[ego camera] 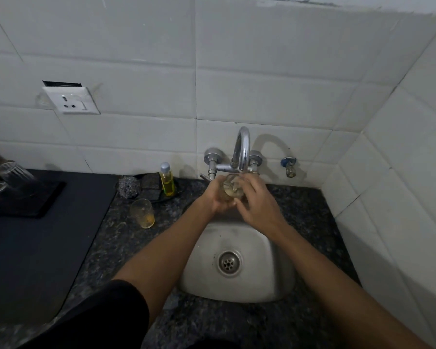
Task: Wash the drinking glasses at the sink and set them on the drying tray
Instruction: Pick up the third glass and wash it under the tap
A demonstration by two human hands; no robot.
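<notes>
Steel sink (pixel 272 250) set in a dark speckled counter (pixel 310 205), white tiles behind. Chrome tap (pixel 242 147) arching over the far end of the basin. Off to the left, on the counter, a black drying tray (pixel 35 200) bearing one upturned ribbed glass (pixel 15 172), well apart from the basin. Between tray and sink, a second dirty glass (pixel 142 213) standing upright with an amber residue, just beside a soap bottle (pixel 167 181) and a steel scourer (pixel 129 186). Under the spout, held between both hands, the glass being washed (pixel 233 188), mouth tilted toward the camera, long axis running roughly from wall to viewer. Left hand (pixel 218 197) curled round its left side; right hand (pixel 256 197) wrapped over the right, fingertips at the rim. Whether water runs, not to be told. Likely next: rinsing done, carrying leftward to the tray, the left hand being the nearer.
</notes>
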